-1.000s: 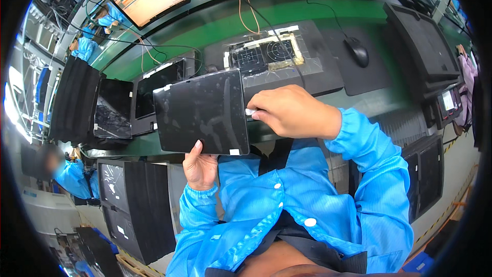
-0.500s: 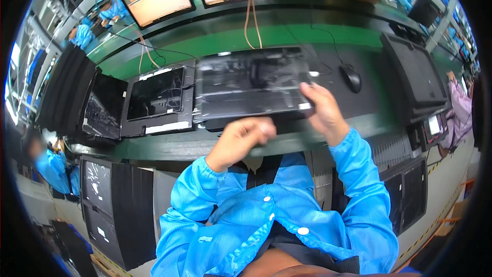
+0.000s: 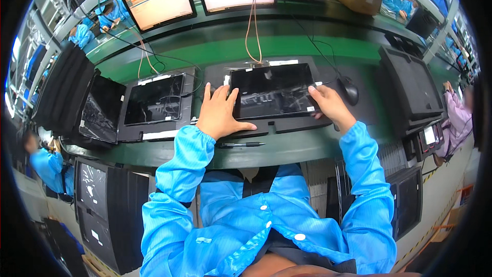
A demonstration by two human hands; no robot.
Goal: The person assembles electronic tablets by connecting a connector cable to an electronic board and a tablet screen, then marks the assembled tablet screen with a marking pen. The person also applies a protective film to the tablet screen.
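Glossy black rectangular panel (image 3: pixel 277 90), 2 hands

It lies on a flat black base (image 3: pixel 302 125). My left hand (image 3: pixel 219 114) spreads wide by its left edge; my right hand (image 3: pixel 332 105) half-curls at the right, whether pinching I cannot tell.

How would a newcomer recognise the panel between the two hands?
On the green bench, find the dark base left of the black mouse. The glossy black panel lies on this base. Unlike the similar panel further left, it lies between the left hand and the right hand.
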